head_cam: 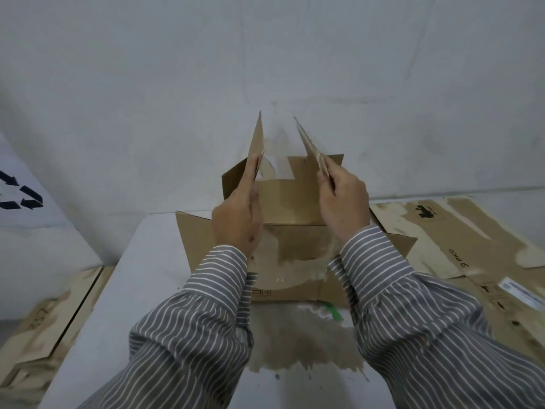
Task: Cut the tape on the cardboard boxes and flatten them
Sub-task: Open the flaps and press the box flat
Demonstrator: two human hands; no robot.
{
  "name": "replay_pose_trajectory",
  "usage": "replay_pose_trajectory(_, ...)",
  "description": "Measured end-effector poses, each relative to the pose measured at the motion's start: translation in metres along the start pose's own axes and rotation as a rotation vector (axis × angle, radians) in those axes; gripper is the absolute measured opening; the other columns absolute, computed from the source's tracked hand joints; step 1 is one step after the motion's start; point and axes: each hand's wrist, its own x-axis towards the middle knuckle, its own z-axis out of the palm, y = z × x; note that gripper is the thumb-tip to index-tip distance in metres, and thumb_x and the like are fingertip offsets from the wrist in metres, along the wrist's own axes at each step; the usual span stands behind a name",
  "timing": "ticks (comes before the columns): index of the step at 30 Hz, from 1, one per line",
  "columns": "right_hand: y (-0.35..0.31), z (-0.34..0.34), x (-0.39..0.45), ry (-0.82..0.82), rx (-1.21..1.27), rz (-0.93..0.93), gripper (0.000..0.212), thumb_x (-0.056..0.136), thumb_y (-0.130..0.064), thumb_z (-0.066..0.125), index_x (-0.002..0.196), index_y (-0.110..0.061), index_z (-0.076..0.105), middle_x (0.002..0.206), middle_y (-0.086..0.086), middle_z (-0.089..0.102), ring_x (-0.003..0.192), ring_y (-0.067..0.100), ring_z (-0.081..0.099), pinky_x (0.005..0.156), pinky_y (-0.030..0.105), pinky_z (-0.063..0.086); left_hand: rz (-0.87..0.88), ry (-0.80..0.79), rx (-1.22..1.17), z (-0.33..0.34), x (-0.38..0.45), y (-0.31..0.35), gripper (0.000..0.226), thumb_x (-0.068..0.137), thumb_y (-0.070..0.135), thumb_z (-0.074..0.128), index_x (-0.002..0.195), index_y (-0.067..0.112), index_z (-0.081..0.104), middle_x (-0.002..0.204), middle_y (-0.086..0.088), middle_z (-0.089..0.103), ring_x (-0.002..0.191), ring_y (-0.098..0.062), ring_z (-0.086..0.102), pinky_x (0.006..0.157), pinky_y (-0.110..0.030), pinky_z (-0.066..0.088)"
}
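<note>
Two hands hold up the flaps of an open cardboard box (295, 231) that stands on a white table (141, 290), near its far edge by the grey wall (265, 54). The left hand (237, 221) grips the left flap (256, 143), with fingers and thumb pinching its lower edge, and this flap stands almost upright. The right hand (343, 205) grips the right flap (309, 146) in the same way, and this flap leans a little to the left at its tip. Both flaps are apart from each other at the top. Both arms wear grey sleeves (206, 314) with white stripes. A flattened box (460, 240) lies to the right of the open one, and more flat cardboard (44, 329) lies lower down on the left. Something small and green (333, 311) shows just in front of the box; what it is I cannot tell.
</note>
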Motion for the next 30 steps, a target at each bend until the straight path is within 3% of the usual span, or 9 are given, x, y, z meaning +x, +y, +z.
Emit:
replay_pose_trajectory(6, 0.014, 0.014, 0.0, -0.097, -0.026, -0.005, 0.039, 0.1, -0.017, 0.041, 0.139, -0.014, 0.046, 0.117, 0.013, 0.065, 0.106, 0.03, 0.06, 0.093, 0.037, 0.048, -0.156, -0.15, 0.035, 0.005, -0.015, -0.004, 0.049, 0.102, 0.02, 0.033, 0.15, 0.021, 0.024, 0.079, -0.008, 0.061, 0.055, -0.009, 0.044, 0.056, -0.016, 0.04)
replay_pose_trajectory(10, 0.037, 0.033, -0.004, -0.179, -0.094, 0.024, 0.042, 0.101, -0.026, 0.038, 0.143, -0.025, 0.038, 0.11, 0.012, 0.067, 0.096, 0.029, 0.063, 0.086, 0.049, 0.051, -0.174, -0.287, 0.064, 0.016, -0.017, -0.011, 0.052, 0.103, 0.02, 0.03, 0.152, 0.025, 0.012, 0.128, -0.014, 0.058, 0.096, -0.028, 0.062, 0.088, -0.038, 0.051)
replay_pose_trajectory(12, 0.044, 0.039, -0.001, -0.189, -0.104, 0.021, 0.043, 0.101, -0.026, 0.037, 0.144, -0.026, 0.037, 0.106, 0.014, 0.067, 0.091, 0.03, 0.064, 0.083, 0.051, 0.052, -0.146, -0.346, 0.059, 0.021, -0.015, -0.014, 0.054, 0.103, 0.02, 0.03, 0.152, 0.026, 0.008, 0.147, -0.01, 0.043, 0.117, -0.03, 0.056, 0.1, -0.042, 0.046)
replay_pose_trajectory(16, 0.054, 0.044, 0.015, -0.257, -0.106, 0.046, 0.046, 0.102, -0.021, 0.037, 0.147, -0.026, 0.03, 0.118, 0.016, 0.063, 0.105, 0.032, 0.06, 0.094, 0.052, 0.047, -0.274, -0.49, 0.035, 0.036, -0.003, -0.037, 0.075, 0.098, 0.003, 0.039, 0.151, 0.029, -0.007, 0.155, -0.011, 0.026, 0.132, -0.032, 0.042, 0.108, -0.049, 0.037)
replay_pose_trajectory(19, 0.057, 0.044, 0.022, -0.245, -0.07, 0.046, 0.046, 0.102, -0.015, 0.036, 0.147, -0.021, 0.031, 0.123, 0.019, 0.06, 0.11, 0.032, 0.059, 0.098, 0.041, 0.046, -0.298, -0.283, 0.394, 0.046, -0.009, -0.048, 0.094, 0.089, 0.01, 0.058, 0.15, 0.014, -0.013, 0.157, -0.024, 0.001, 0.144, -0.04, 0.007, 0.115, -0.057, 0.017)
replay_pose_trajectory(22, 0.061, 0.045, 0.024, -0.232, -0.046, 0.049, 0.045, 0.102, -0.019, 0.035, 0.147, -0.02, 0.031, 0.122, 0.017, 0.061, 0.105, 0.028, 0.061, 0.093, 0.03, 0.046, -0.066, -0.085, 0.576, 0.055, -0.018, -0.046, 0.104, 0.076, -0.001, 0.062, 0.151, 0.013, -0.009, 0.153, -0.031, -0.001, 0.144, -0.04, -0.008, 0.115, -0.052, -0.005)
replay_pose_trajectory(25, 0.066, 0.046, 0.026, -0.2, -0.007, 0.069, 0.045, 0.102, -0.02, 0.036, 0.147, -0.022, 0.031, 0.111, 0.008, 0.065, 0.082, 0.011, 0.059, 0.08, 0.014, 0.042, 0.146, -0.381, 0.659, 0.07, -0.015, -0.043, 0.076, 0.092, 0.004, 0.041, 0.152, 0.013, -0.005, 0.159, -0.017, 0.001, 0.147, -0.032, -0.001, 0.114, -0.05, -0.01)
replay_pose_trajectory(28, 0.072, 0.045, 0.027, -0.102, 0.021, 0.1, 0.05, 0.101, -0.016, 0.037, 0.149, -0.022, 0.024, 0.087, -0.003, 0.062, 0.061, 0.0, 0.047, 0.067, 0.022, 0.042, 0.015, -0.687, 0.672, 0.078, -0.006, -0.041, 0.053, 0.104, 0.027, 0.014, 0.152, 0.014, -0.004, 0.16, -0.007, 0.002, 0.147, -0.024, -0.003, 0.116, -0.045, -0.01)
replay_pose_trajectory(30, 0.077, 0.042, 0.026, 0.057, 0.059, 0.186, 0.066, 0.097, -0.008, 0.044, 0.151, -0.022, 0.009, 0.124, 0.015, 0.056, 0.092, 0.009, 0.058, 0.081, 0.033, 0.049, 0.029, -0.688, 0.645, 0.079, -0.005, -0.044, 0.053, 0.103, 0.03, 0.013, 0.153, 0.014, 0.003, 0.16, -0.004, 0.01, 0.147, -0.022, 0.006, 0.117, -0.042, -0.004)
